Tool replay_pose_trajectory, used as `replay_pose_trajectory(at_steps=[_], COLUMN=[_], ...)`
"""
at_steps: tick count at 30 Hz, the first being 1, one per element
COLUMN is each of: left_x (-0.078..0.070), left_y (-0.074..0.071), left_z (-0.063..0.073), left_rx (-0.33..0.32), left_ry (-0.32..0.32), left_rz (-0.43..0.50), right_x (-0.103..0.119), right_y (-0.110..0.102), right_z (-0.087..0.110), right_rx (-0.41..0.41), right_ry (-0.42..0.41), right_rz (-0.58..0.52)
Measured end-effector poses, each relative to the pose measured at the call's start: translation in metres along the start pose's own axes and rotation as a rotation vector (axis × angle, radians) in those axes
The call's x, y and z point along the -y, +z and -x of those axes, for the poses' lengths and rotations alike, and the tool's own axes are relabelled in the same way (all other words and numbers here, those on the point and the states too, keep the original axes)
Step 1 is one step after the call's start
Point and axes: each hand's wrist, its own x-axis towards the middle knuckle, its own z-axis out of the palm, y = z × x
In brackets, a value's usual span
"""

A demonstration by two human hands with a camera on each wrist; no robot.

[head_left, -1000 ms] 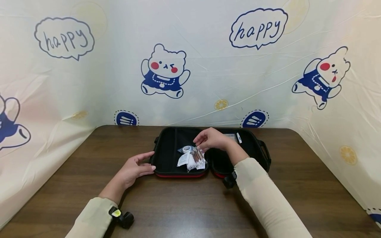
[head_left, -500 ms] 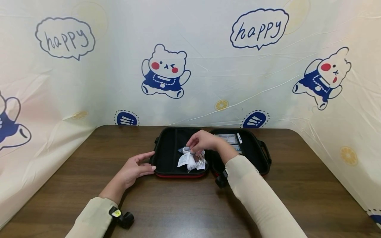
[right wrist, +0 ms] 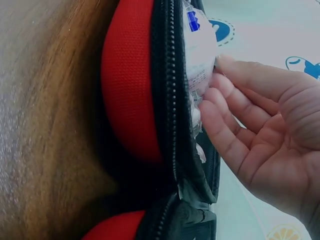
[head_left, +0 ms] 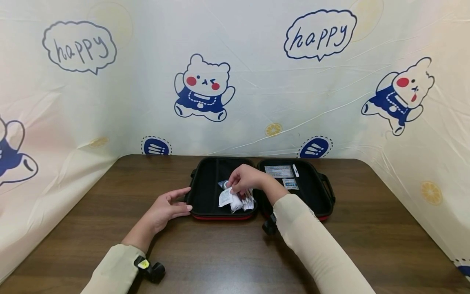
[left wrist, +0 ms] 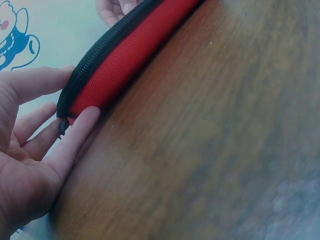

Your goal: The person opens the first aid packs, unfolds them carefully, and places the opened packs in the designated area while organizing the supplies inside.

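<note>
A black zip case with a red outer shell (head_left: pixel 200 200) lies unfolded on the table. Its left half holds a white printed packet (head_left: pixel 225 197), a plastic-wrapped white bundle (head_left: pixel 236 204) and small clear-wrapped sticks (head_left: pixel 247 200). My right hand (head_left: pixel 247 178) pinches the packet's upper edge between thumb and fingertips; in the right wrist view the packet (right wrist: pixel 200 65) stands up beside the zip rim. My left hand (head_left: pixel 167 210) rests against the case's left side with fingers spread, and in the left wrist view the thumb touches the red fabric (left wrist: pixel 115 75). The right hand partly covers the case's contents.
In the case's right half sit a flat clear packet (head_left: pixel 279 171), a thin white stick (head_left: pixel 295 170) and a blue-and-white packet (head_left: pixel 290 183). A black handle (head_left: pixel 327 188) sticks out at right. A printed curtain (head_left: pixel 249 81) hangs behind the wooden table (head_left: pixel 220 257).
My right hand has moved left and down over the contents, onto the white packet, which has shifted slightly. More of the case's right half shows. The left hand has stayed still.
</note>
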Motion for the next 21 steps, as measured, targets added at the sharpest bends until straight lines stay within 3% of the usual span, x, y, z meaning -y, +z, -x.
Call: replay_pose_trajectory(at_steps=[5,13,21], left_x=[0.0,0.001,-0.001], left_y=[0.0,0.001,0.001], left_z=[0.0,-0.001,0.0], left_rx=[0.002,0.004,-0.002], left_ry=[0.0,0.006,0.0], left_rz=[0.003,-0.001,-0.006], right_x=[-0.001,-0.008,-0.011], right_y=[0.0,-0.002,-0.005], right_z=[0.001,0.008,0.021], right_rx=[-0.028,-0.058,-0.126], right_ry=[-0.013,0.007,-0.025], right_rz=[-0.063,-0.337,-0.453])
